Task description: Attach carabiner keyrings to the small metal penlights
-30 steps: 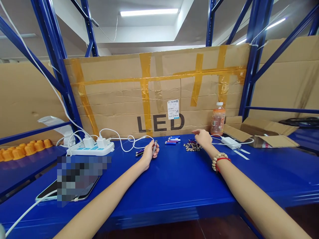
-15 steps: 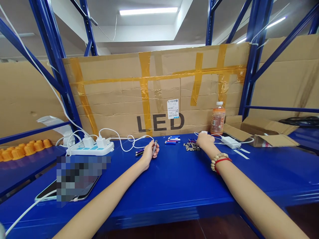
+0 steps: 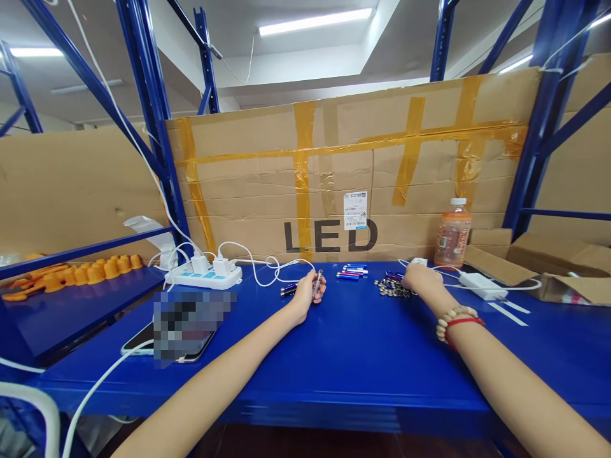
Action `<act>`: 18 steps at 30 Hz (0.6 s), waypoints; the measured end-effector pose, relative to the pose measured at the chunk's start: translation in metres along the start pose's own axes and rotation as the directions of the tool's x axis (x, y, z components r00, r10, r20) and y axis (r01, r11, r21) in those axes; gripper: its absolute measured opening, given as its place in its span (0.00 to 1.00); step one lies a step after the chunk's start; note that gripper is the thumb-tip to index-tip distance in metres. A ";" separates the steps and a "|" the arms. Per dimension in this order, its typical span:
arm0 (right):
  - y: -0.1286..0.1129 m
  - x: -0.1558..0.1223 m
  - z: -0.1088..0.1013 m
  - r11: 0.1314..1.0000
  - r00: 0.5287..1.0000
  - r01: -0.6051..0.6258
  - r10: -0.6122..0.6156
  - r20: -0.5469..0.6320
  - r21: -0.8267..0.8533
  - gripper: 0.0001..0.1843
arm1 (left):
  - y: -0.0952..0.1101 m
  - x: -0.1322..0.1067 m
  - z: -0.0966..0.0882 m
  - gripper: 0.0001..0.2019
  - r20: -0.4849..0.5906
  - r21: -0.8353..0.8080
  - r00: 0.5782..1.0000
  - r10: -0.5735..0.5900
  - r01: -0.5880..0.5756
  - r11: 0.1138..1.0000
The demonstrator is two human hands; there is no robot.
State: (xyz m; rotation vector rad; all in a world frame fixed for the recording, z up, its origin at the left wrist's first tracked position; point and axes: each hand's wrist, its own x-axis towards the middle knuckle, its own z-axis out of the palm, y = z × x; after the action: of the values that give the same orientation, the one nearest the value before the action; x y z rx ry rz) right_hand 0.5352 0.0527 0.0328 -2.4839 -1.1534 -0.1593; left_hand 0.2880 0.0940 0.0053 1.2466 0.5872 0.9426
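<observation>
My left hand (image 3: pixel 307 294) is closed around a small silver pen-shaped light (image 3: pixel 317 282), held just above the blue shelf (image 3: pixel 344 356). Another dark one (image 3: pixel 287 291) lies to its left. My right hand (image 3: pixel 420 280) rests with curled fingers on a heap of small metal pieces (image 3: pixel 389 287); what its fingers pinch is hidden. A bead bracelet and red string (image 3: pixel 456 317) circle that wrist. Several thin batteries (image 3: pixel 351 272) lie between the hands, near the cardboard wall.
A white power strip (image 3: pixel 205 275) with chargers and cables sits at the left, a phone (image 3: pixel 174 331) nearer me. An orange drink bottle (image 3: pixel 451 234), a white adapter (image 3: pixel 482 285) and open cardboard boxes (image 3: pixel 554 267) stand right. Orange caps (image 3: pixel 95 272) line the left shelf.
My right hand dropped from pointing with fingers out onto the heap of metal pieces and curled. The camera swung left, so everything sits further right. The left hand kept its hold.
</observation>
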 end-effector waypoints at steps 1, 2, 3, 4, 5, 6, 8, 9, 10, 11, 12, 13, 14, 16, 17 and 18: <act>-0.001 -0.001 -0.002 0.999 0.998 -0.034 0.036 0.048 -0.038 0.14 | 0.000 0.000 0.000 0.17 0.001 0.001 1.000 0.002 -0.002 1.000; -0.002 -0.003 -0.003 0.996 0.995 -0.053 0.060 0.084 -0.075 0.15 | 0.000 0.000 0.000 0.18 0.001 0.002 1.000 0.004 -0.004 1.000; -0.003 -0.004 -0.005 0.992 0.991 -0.066 0.078 0.107 -0.108 0.16 | 0.000 -0.001 0.000 0.18 0.001 0.001 1.000 0.004 -0.004 1.000; -0.004 -0.005 -0.006 0.991 0.991 -0.061 0.074 0.108 -0.121 0.16 | 0.000 -0.001 0.000 0.18 0.000 0.001 1.000 0.001 -0.001 1.000; -0.004 -0.007 -0.007 0.990 0.992 -0.060 0.073 0.105 -0.126 0.16 | 0.001 -0.001 0.000 0.18 -0.001 0.001 1.000 -0.003 0.003 1.000; -0.004 -0.008 -0.008 0.991 0.992 -0.061 0.073 0.098 -0.122 0.17 | 0.001 -0.002 0.001 0.18 -0.002 0.002 1.000 -0.008 0.008 1.000; -0.004 -0.010 -0.008 0.992 0.994 -0.066 0.074 0.075 -0.105 0.17 | 0.002 -0.002 0.001 0.18 -0.003 0.003 1.000 -0.016 0.016 1.000; -0.004 -0.011 -0.008 0.993 0.995 -0.067 0.073 0.061 -0.096 0.17 | 0.002 -0.002 0.002 0.18 -0.002 0.003 1.000 -0.017 0.017 1.000; -0.004 -0.012 -0.008 0.994 0.996 -0.071 0.076 0.053 -0.088 0.18 | 0.003 -0.003 0.002 0.18 0.000 0.002 1.000 -0.016 0.016 1.000; -0.003 -0.012 -0.008 0.994 0.995 -0.077 0.081 0.051 -0.083 0.18 | 0.003 -0.003 0.002 0.18 0.002 0.001 1.000 -0.017 0.017 1.000; -0.003 -0.012 -0.008 0.994 0.995 -0.082 0.087 0.054 -0.079 0.18 | 0.004 -0.004 0.003 0.18 0.005 0.000 1.000 -0.019 0.019 1.000; -0.003 -0.012 -0.008 0.993 0.994 -0.086 0.091 0.059 -0.075 0.18 | 0.004 -0.004 0.003 0.18 0.008 0.000 1.000 -0.024 0.024 1.000; -0.003 -0.012 -0.009 0.993 0.993 -0.090 0.095 0.064 -0.071 0.17 | 0.005 -0.004 0.003 0.19 0.009 0.002 0.999 -0.033 0.033 0.999; -0.003 -0.012 -0.009 0.994 0.993 -0.091 0.095 0.067 -0.067 0.17 | 0.006 -0.005 0.003 0.19 0.013 0.007 0.999 -0.049 0.049 0.999; -0.003 -0.012 -0.009 0.994 0.994 -0.087 0.091 0.064 -0.066 0.17 | 0.006 -0.005 0.003 0.19 0.015 0.007 0.999 -0.052 0.052 0.999; -0.003 -0.012 -0.009 0.994 0.994 -0.084 0.088 0.062 -0.065 0.17 | 0.006 -0.005 0.003 0.18 0.017 0.007 0.998 -0.053 0.053 0.999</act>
State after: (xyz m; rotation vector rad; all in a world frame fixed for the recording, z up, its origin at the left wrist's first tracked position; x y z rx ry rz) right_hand 0.5260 0.0419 0.0391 -2.6057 -1.0797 -0.0927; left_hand 0.2864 0.0885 0.0114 1.2382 0.6073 0.8859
